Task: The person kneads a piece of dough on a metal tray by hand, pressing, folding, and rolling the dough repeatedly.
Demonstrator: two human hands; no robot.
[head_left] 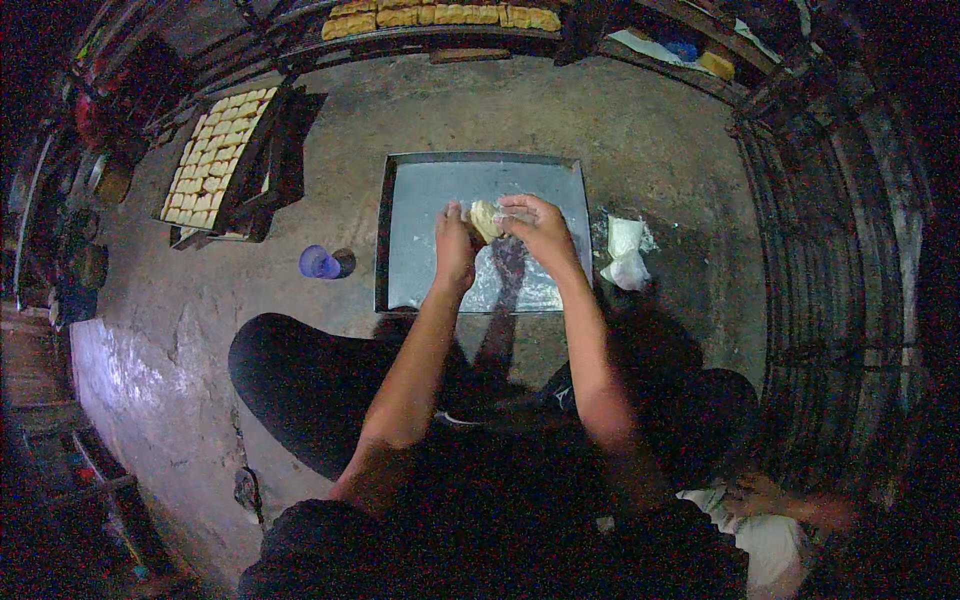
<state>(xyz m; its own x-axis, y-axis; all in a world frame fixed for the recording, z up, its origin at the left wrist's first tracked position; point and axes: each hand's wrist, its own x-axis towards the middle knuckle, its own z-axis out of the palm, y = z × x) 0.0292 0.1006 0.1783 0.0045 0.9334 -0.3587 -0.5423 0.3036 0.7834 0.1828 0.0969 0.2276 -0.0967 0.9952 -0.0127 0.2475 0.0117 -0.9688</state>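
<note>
A pale lump of dough is held up between my two hands, above a rectangular metal baking tray on the floor. My left hand closes on the dough from the left side, fingers pointing away from me. From the right, my right hand grips it with bent fingers. White flour is smeared over the tray's surface, mostly under and near my hands. Just past the tray's right edge sits a clear plastic bag of white powder, with some powder spilled around it.
To the left stand a purple cup and, farther off, a tray of pale dough pieces in rows. Browned bread loaves line a rack at the far side. Dark slatted racks run along the right. Another person's hand shows at lower right.
</note>
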